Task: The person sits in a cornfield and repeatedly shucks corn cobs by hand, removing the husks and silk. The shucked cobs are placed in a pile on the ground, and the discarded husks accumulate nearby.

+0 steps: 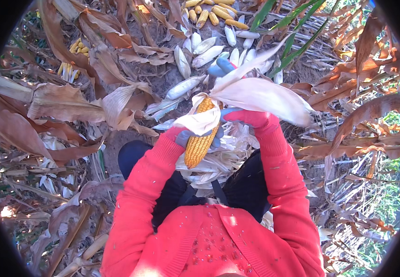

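In the head view, my left hand, in a red and grey glove, is closed around a yellow ear of corn. The ear slants with its bare tip towards me, and its upper part is still partly wrapped. My right hand, gloved alike, is at the ear's upper end; its fingers lie partly behind pale husk leaves. These leaves spread away to the right and are somewhat blurred. Another pale husk leaf folds over the ear near my left hand. Whether my right fingers grip the husk is hard to see.
Several ears in pale husks lie on the soil ahead, with a pile of husked yellow ears beyond. More yellow ears are at far left. Loose husks lie between my knees. Dry corn leaves crowd both sides.
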Tool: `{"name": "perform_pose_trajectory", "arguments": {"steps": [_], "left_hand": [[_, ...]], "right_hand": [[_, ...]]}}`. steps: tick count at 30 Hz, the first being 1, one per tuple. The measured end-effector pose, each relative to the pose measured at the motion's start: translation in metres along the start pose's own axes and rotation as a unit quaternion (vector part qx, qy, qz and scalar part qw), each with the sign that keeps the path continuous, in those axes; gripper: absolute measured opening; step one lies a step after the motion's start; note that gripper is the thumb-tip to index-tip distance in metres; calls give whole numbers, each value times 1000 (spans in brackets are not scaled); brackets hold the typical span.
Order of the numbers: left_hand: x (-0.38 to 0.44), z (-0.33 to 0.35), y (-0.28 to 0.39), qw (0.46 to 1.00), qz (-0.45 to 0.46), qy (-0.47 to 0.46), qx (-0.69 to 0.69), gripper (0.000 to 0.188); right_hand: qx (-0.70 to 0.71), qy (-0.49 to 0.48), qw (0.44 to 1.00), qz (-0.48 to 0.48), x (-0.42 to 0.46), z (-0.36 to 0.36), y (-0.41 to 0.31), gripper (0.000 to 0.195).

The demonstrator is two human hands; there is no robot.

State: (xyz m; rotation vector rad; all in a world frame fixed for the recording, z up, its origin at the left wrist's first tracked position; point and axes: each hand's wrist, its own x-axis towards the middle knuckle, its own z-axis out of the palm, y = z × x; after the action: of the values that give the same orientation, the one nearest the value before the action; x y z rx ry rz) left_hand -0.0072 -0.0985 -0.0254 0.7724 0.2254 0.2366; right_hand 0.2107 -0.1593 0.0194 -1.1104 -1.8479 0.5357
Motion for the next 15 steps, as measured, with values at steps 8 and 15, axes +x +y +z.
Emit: {"name": "perform_pose_trajectory", "arguments": {"steps": [8, 15], "left_hand": [[6, -16, -20, 980, -125, 68, -136, 51], [27, -8, -23, 851, 124, 209, 466, 80]], "right_hand": [[-17, 1, 1000, -15, 15, 34, 19, 48], [369, 346, 781, 367, 35, 57, 42, 26]]}}
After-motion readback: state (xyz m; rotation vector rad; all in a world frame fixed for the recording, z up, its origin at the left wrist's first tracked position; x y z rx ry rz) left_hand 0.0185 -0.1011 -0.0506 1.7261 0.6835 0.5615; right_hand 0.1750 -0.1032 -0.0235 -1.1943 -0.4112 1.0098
